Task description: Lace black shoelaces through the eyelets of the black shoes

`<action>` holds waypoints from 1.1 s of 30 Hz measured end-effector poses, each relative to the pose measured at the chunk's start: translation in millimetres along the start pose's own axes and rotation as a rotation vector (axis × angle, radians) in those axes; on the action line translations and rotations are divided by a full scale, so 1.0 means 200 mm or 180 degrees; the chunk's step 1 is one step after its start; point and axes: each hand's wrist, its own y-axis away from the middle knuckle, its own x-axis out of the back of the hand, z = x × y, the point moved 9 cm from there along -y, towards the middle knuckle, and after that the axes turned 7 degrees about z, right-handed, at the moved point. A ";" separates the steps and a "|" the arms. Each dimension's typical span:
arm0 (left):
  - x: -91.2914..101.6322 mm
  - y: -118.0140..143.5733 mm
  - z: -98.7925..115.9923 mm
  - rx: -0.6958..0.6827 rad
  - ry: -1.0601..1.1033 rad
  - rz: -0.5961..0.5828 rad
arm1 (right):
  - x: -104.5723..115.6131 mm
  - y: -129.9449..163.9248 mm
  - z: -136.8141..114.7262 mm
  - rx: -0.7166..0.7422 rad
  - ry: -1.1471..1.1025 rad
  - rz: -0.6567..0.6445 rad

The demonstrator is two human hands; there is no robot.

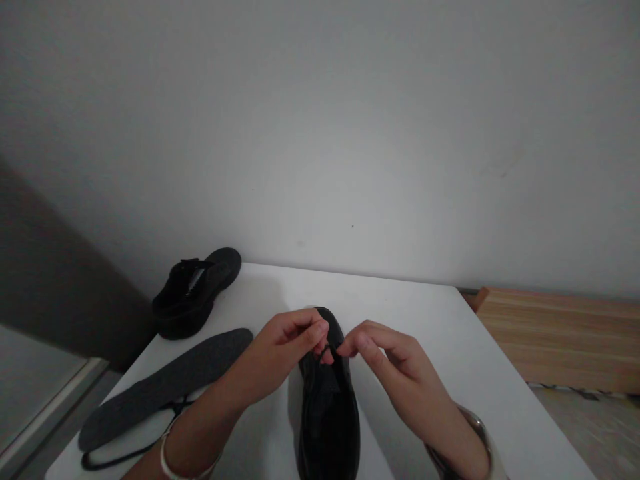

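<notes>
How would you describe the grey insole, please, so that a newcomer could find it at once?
Start at the white table and look to its left edge. There the insole lies flat, beside the left hand, nearer than the far shoe. Unlike both black shoes, it is a thin grey sole-shaped sheet.

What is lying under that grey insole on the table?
A black shoelace loops out from beneath the grey insole onto the white table. How far it runs underneath is hidden.
</notes>
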 end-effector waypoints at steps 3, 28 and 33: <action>-0.01 0.01 0.00 0.0078 0.0107 -0.0052 | 0.02 -0.03 0.07 -0.0131 -0.0007 0.0200; -0.06 0.12 0.07 -0.1379 -0.1490 0.0744 | -0.14 -0.04 0.23 -0.0561 -0.1186 0.0441; -0.10 0.15 0.09 -0.1833 -0.1778 0.0679 | -0.12 -0.02 0.25 -0.0718 -0.1346 0.0512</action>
